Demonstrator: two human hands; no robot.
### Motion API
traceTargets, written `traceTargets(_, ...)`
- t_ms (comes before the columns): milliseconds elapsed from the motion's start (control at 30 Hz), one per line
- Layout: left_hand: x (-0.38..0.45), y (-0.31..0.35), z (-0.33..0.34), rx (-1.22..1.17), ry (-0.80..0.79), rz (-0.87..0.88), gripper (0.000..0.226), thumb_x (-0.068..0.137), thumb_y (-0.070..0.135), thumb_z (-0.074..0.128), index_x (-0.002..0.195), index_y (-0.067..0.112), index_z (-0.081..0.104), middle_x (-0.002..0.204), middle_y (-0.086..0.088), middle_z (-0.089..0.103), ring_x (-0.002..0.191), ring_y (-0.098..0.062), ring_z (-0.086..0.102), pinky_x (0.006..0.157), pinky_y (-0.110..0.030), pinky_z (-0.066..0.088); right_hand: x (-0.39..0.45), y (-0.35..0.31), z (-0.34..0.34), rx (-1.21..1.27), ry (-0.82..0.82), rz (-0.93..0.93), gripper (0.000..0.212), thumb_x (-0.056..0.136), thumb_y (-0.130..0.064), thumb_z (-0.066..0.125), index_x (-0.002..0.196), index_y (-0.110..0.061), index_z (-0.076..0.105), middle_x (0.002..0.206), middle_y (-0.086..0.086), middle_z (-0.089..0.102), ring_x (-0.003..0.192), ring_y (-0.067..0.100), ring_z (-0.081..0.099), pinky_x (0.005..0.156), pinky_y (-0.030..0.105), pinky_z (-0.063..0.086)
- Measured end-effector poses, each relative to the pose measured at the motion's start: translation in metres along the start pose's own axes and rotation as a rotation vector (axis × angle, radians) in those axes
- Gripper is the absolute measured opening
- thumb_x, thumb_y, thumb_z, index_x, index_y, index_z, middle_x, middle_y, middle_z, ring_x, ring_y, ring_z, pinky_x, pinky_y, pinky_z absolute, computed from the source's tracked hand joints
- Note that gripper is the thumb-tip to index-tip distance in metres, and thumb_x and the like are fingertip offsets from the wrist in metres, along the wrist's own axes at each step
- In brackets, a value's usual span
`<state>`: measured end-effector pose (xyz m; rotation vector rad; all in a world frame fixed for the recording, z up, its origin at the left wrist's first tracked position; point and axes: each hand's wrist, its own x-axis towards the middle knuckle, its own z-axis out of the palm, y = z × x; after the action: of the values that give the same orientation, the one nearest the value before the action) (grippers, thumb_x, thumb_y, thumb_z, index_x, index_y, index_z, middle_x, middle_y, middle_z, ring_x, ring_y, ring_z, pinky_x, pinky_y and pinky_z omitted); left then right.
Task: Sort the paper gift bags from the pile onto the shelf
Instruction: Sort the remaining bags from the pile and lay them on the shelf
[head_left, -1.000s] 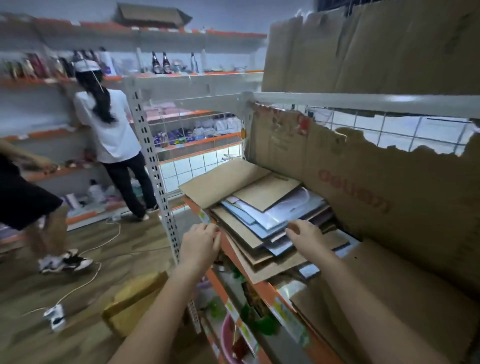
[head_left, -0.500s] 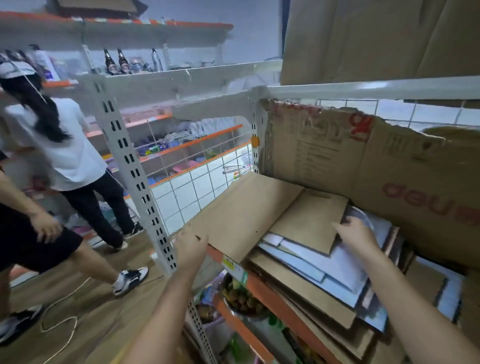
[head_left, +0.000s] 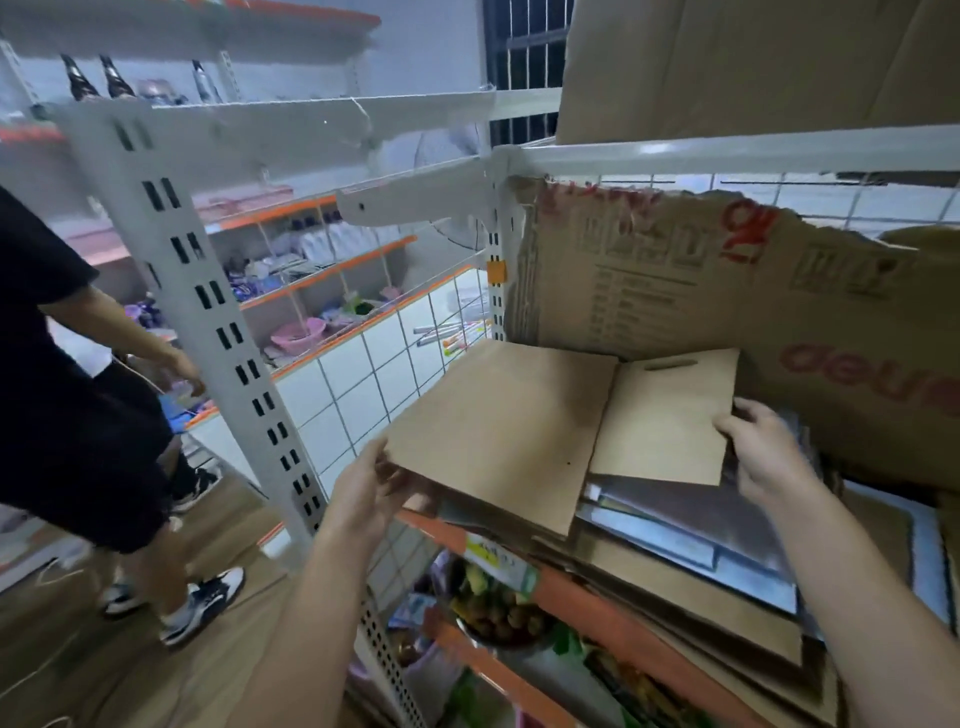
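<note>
Both forearms reach forward and up to the orange-edged metal shelf (head_left: 613, 597). The left hand (head_left: 366, 493) is turned palm inward at the near left corner of the large flat brown paper gift bag (head_left: 498, 431), its fingers (head_left: 382, 462) curled under and against that corner, gripping it. The right hand (head_left: 763, 447) comes in from the right, fingers (head_left: 737, 423) bent around the right edge of the smaller flat brown paper bag with a slot handle (head_left: 670, 415), pinching it. Both bags lie on top of the pile of flat brown and glossy silver-blue bags (head_left: 691, 525) on the shelf, in front of a torn cardboard sheet with red lettering (head_left: 727, 291).
</note>
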<state>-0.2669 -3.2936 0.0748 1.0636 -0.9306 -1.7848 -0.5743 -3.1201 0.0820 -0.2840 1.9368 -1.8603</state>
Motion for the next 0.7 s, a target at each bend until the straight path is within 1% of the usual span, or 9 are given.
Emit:
traceTargets(67,-0.001,0.008,0.005,-0.003,-0.110,-0.057,0.021,0.095,0.022,0.042,0.077,0.015,0.051,0.057,0.000,0.053,0.067,-0.014,0.052,0.054,-0.023,0.055,-0.008,-0.001,-0.005,0.048,0.011,-0.008,0.049,0.095,-0.004,0.045,0.142,-0.007,0.031,0.140,0.016,0.044,0.122,0.031,0.048,0.089,0.035,0.042)
traceTargets(100,-0.002,0.011,0.006,0.005,-0.159,-0.087,0.022,0.095,0.021,0.041,0.077,0.014,0.051,0.055,0.000,0.054,0.067,-0.014,0.054,0.054,-0.023,0.056,-0.013,-0.003,-0.008,0.061,0.014,-0.013,0.049,0.095,-0.003,0.044,0.142,-0.007,0.031,0.140,0.016,0.044,0.121,0.030,0.048,0.087,0.034,0.041)
traceTargets(233,-0.005,0.017,0.008,0.117,-0.316,-0.199,0.017,0.097,0.009,0.041,0.090,0.005,0.056,0.066,-0.008,0.065,0.055,-0.017,0.067,0.048,-0.023,0.056,-0.029,-0.004,-0.024,0.095,0.035,-0.034,0.046,0.095,-0.003,0.042,0.140,-0.009,0.034,0.136,0.014,0.047,0.109,0.025,0.051,0.083,0.037,0.046)
traceTargets(367,-0.016,0.015,0.002,0.147,-0.444,-0.160,0.022,0.097,0.006,0.039,0.106,0.017,0.057,0.071,0.000,0.070,0.060,-0.014,0.069,0.052,-0.023,0.058,-0.043,-0.004,-0.049,0.117,0.055,-0.041,0.041,0.097,-0.007,0.041,0.137,-0.015,0.039,0.124,0.009,0.054,0.093,0.020,0.057,0.071,0.033,0.047)
traceTargets(433,-0.030,0.012,0.001,0.133,-0.484,-0.126,0.026,0.096,0.005,0.039,0.108,0.020,0.057,0.070,0.005,0.070,0.059,-0.009,0.068,0.051,-0.022,0.057,-0.049,-0.005,-0.065,0.135,0.065,-0.021,0.040,0.097,-0.011,0.042,0.136,-0.022,0.041,0.121,0.007,0.055,0.092,0.019,0.058,0.066,0.033,0.048)
traceTargets(500,-0.048,0.007,0.003,0.109,-0.497,-0.101,0.025,0.095,0.007,0.040,0.108,0.021,0.057,0.065,0.007,0.069,0.054,-0.006,0.066,0.048,-0.021,0.056,-0.054,-0.006,-0.084,0.137,0.079,-0.003,0.040,0.097,-0.014,0.044,0.135,-0.028,0.042,0.125,0.005,0.053,0.102,0.022,0.056,0.072,0.037,0.048)
traceTargets(567,-0.066,0.000,0.008,0.069,-0.529,-0.111,0.026,0.086,0.013,0.048,0.110,0.019,0.057,0.069,0.001,0.068,0.053,-0.010,0.066,0.045,-0.021,0.055,-0.062,-0.008,-0.104,0.144,0.100,0.002,0.041,0.096,-0.016,0.045,0.134,-0.031,0.042,0.127,0.004,0.051,0.111,0.024,0.051,0.080,0.043,0.046)
traceTargets(667,-0.090,-0.017,0.022,0.015,-0.516,-0.135,0.051,0.063,0.017,0.064,0.113,0.012,0.055,0.074,-0.008,0.070,0.051,-0.018,0.066,0.041,-0.025,0.054,-0.078,-0.012,-0.139,0.170,0.121,-0.027,0.040,0.096,-0.017,0.045,0.134,-0.031,0.042,0.123,0.003,0.050,0.108,0.023,0.051,0.081,0.045,0.043)
traceTargets(700,-0.098,-0.024,0.028,0.014,-0.519,-0.139,0.051,0.061,0.017,0.065,0.112,0.013,0.056,0.075,-0.008,0.072,0.051,-0.018,0.067,0.041,-0.026,0.054,-0.085,-0.013,-0.152,0.179,0.127,-0.031,0.041,0.096,-0.017,0.044,0.135,-0.030,0.042,0.121,0.003,0.051,0.102,0.021,0.053,0.080,0.045,0.043)
